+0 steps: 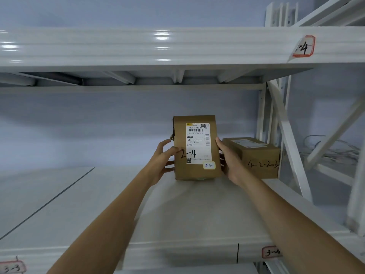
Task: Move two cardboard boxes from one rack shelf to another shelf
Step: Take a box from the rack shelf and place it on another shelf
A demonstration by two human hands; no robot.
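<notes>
Reaching forward from the seven o'clock corner of the view, the left hand (161,163) presses against the left side of an upright cardboard box (195,148), its thumb laid over the front face beside a handwritten "2-4" and its fingers (169,168) curled around the left edge, so the hand is closed on the box rather than spread free. The box stands on end at the centre of the white shelf (118,204), its base apparently resting on the shelf surface, though the shadow under it makes contact hard to confirm. A white shipping label (198,143) with barcodes covers most of its front, with a small pale sticker (209,165) at the label's five o'clock corner. Coming in from five o'clock, the right hand (230,161) clamps the opposite side, thumb along the right front edge and fingers wrapped behind, out of sight. Just to the right, at three o'clock from the held box, a second cardboard box (254,157) lies flat on the same shelf near the rack's white upright (262,115), marked "4-2-203" by hand on its front. A red-bordered tag (271,252) reading "3-4" sits on the shelf's front lip; another tag (304,46) hangs on the beam above at one o'clock.
</notes>
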